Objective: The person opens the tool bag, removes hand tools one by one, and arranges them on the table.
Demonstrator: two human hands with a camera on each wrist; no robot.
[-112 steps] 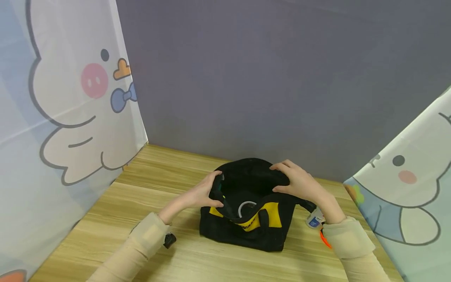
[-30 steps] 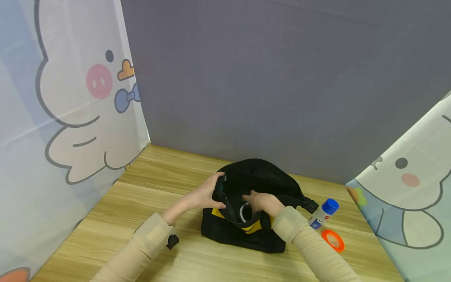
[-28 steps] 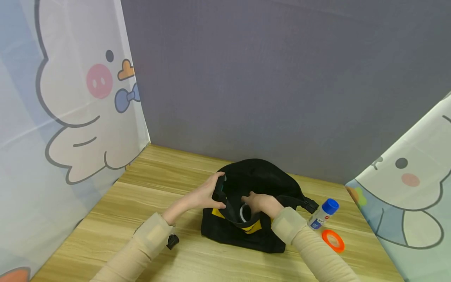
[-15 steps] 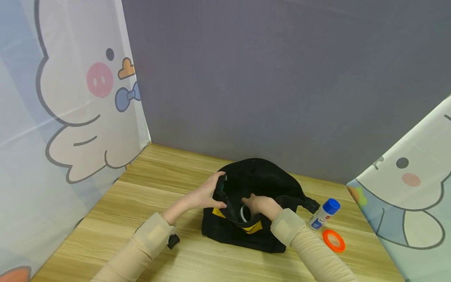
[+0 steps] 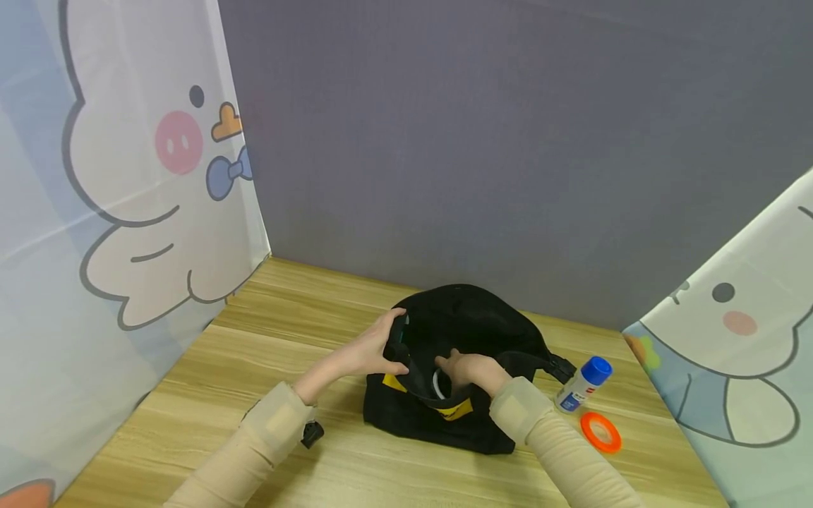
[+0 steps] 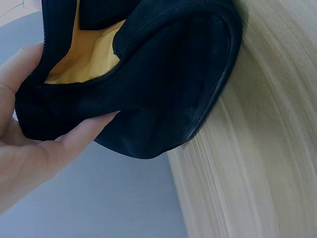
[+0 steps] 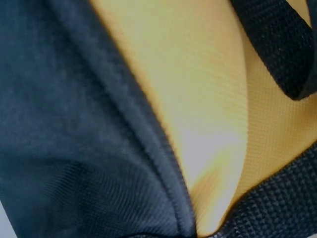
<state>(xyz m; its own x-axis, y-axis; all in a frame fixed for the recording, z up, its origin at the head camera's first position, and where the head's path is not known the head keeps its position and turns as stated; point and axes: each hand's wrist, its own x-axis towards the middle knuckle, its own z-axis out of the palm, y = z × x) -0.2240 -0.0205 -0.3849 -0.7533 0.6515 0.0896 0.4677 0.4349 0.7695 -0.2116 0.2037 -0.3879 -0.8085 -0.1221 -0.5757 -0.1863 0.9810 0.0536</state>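
Observation:
A black fabric bag with yellow patches sits on the wooden table, its zippered mouth spread wide. My left hand grips the left end of that mouth. In the left wrist view, the thumb and fingers hold the black zipper edge between them. My right hand reaches down into the mouth, and its fingertips are partly hidden. Beside it, inside the bag, shows part of a white ring-shaped thing; whether the fingers hold it is unclear. The right wrist view shows only the bag's fabric and straps.
Right of the bag stands a white bottle with a blue cap. An orange ring, like a tape roll, lies in front of it. A grey backdrop rises behind the wooden table, with printed cloths on both sides.
My right hand has left the bag's right rim and gone down into its mouth, uncovering the bottle and orange ring. The left hand keeps its grip. Over the last second almost nothing moves.

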